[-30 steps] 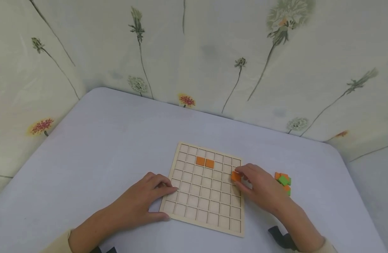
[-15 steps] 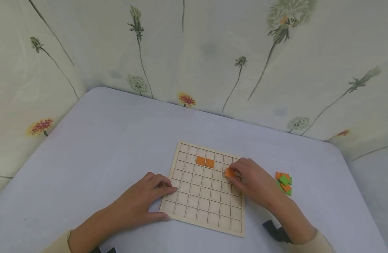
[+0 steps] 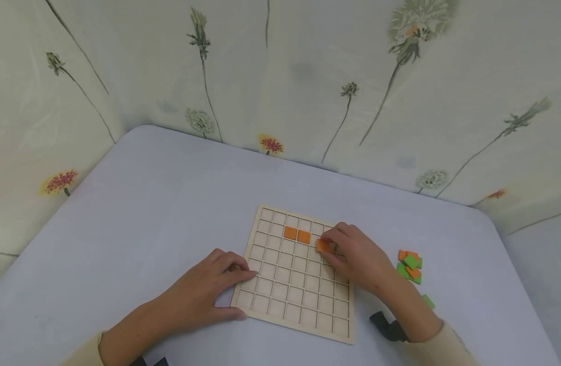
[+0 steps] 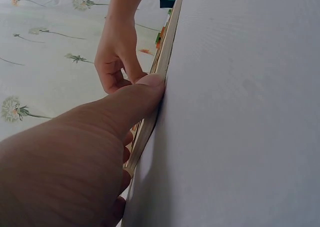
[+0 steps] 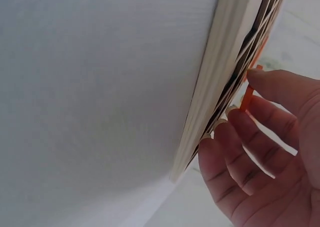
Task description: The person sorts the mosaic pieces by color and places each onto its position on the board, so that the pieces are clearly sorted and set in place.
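A square wooden grid board (image 3: 282, 321) lies on the table, and two orange tiles (image 3: 290, 233) sit side by side in its second row from the back. My right hand (image 3: 358, 256) pinches another orange tile (image 3: 322, 245) between thumb and fingers, low over the cells just right of that pair. In the right wrist view this tile (image 5: 246, 98) is edge-on and tilted, with the other fingertips right at the board's grid. My left hand (image 3: 203, 290) rests at the board's left side, its thumb (image 4: 150, 81) at the front left corner and its fingers along the left rim.
To the right of the board, orange and green tiles lie in a small loose pile (image 3: 410, 264). One green tile (image 3: 428, 301) is apart, nearer the right forearm. A flower-patterned wall covering (image 3: 285, 76) rises behind the white table (image 3: 180, 193).
My right hand has carried the orange tile leftward over the board, from its right edge toward the two placed tiles. A separate green tile has come into view. The left hand stays still.
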`<state>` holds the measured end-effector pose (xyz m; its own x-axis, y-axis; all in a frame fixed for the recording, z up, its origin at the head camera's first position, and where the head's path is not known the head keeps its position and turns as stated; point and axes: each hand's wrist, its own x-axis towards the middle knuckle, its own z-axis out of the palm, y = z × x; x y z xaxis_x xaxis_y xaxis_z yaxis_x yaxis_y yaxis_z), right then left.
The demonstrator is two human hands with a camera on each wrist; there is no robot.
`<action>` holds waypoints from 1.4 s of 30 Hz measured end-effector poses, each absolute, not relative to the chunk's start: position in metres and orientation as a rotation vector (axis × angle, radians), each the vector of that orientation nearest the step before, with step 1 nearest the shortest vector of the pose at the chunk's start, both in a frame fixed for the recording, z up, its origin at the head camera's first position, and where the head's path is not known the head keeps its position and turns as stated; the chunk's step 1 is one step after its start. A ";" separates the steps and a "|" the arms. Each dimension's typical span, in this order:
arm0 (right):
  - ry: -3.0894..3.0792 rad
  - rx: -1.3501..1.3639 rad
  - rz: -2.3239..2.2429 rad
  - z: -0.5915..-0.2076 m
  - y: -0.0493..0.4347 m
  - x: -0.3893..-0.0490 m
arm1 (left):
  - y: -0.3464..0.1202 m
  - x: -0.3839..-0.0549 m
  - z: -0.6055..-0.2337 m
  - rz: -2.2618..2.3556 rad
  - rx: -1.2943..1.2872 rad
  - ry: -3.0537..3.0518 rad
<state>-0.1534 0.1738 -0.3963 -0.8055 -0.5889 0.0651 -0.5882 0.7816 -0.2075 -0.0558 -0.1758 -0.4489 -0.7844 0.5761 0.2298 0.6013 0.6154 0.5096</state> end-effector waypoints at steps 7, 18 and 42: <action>2.954 -0.924 -0.283 -0.394 0.165 -0.156 | -0.177 -0.056 -0.449 -0.899 -1.025 -2.778; 2.939 -0.898 -0.263 -0.393 0.158 -0.157 | -0.177 -0.057 -0.449 -0.911 -1.015 -2.806; 2.897 -0.732 -0.408 -0.393 0.155 -0.167 | -0.178 -0.056 -0.448 -0.908 -1.007 -2.801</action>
